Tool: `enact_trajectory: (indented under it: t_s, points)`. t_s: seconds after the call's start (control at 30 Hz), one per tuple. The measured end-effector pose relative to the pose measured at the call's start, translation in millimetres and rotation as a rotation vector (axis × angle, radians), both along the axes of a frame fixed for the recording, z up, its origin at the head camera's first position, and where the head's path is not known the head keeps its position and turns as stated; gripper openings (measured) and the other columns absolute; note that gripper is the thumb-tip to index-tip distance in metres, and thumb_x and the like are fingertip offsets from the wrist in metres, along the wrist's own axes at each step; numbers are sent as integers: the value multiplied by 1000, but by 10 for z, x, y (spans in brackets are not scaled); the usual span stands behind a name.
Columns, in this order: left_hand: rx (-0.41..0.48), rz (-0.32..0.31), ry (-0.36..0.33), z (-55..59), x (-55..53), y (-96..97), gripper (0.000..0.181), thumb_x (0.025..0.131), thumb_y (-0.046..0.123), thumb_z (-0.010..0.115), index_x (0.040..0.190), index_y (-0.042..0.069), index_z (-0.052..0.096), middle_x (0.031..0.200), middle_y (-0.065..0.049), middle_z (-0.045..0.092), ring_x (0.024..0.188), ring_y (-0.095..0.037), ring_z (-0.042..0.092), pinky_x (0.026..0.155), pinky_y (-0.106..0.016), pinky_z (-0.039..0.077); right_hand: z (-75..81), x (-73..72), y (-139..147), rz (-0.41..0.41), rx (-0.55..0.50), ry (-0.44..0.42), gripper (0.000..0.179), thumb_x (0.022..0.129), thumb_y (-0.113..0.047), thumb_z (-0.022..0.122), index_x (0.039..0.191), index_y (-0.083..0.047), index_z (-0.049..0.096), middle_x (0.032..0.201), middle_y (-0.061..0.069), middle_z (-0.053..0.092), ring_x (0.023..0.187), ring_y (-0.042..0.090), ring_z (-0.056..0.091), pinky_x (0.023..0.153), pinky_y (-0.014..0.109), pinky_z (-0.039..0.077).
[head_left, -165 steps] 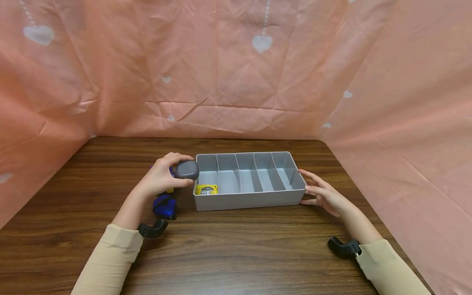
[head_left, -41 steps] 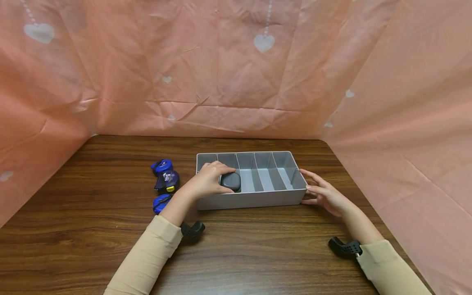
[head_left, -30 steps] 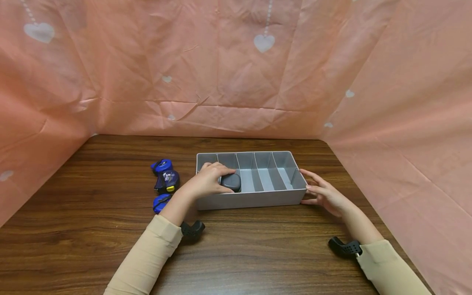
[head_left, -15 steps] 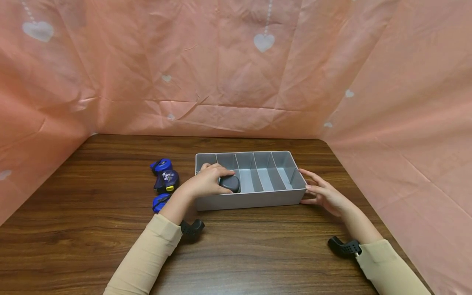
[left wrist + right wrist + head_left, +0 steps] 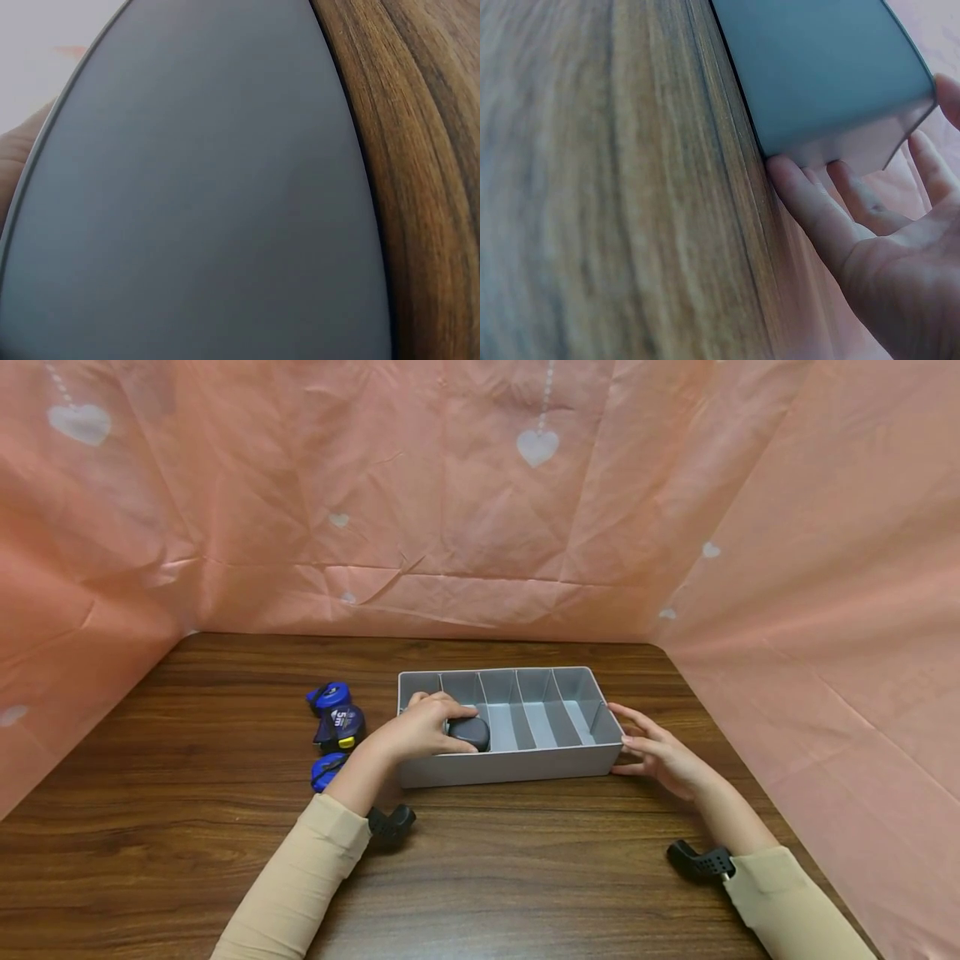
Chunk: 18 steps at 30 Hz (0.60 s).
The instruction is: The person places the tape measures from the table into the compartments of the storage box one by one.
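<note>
The dark case [image 5: 468,734] sits in the second compartment from the left of the gray box [image 5: 517,767], close to the front wall; whether it touches the compartment's floor cannot be told. The left hand [image 5: 422,727] pinches it, thumb on the near side and fingers on the far side; the left wrist view shows mostly the box wall, not the grip. The shell looks hard, smooth and rounded, so I judge it stiff, fairly light and a little slippery, with no sign of being fragile. Its widest sides should give the safest hold, since fingertips could slide off the curved top.

The right hand [image 5: 663,760] has its fingers spread, touching the right end of the box. The box looks like thin, rigid plastic, probably light enough to skid on the wooden surface [image 5: 525,877], so its end wall and rim suit a steadying touch.
</note>
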<state>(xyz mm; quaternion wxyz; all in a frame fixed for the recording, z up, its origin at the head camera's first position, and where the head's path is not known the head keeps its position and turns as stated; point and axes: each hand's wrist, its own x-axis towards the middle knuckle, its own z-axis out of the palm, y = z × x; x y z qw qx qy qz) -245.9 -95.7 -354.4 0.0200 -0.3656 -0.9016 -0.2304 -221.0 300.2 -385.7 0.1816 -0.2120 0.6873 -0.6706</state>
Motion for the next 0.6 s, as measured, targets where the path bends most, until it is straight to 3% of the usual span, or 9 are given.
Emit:
enact_trajectory:
  t_s: [0.23,0.6]
  points:
    - [-24,1,-24,8,14,5,57,80,34,78,127,7,63,112,-4,64,106,-19,51,90,-46,27,-11,-7,11,-9,6,-5,57,102,-12,41,154,-16,18,151,19,9,117,18,51,88,45,47]
    - [-33,23,-56,29,26,0,53,79,32,79,125,9,66,111,-2,63,107,-18,49,92,-46,26,-10,-10,1,-10,6,-8,57,102,-11,42,154,-16,18,152,23,5,116,17,52,87,45,47]
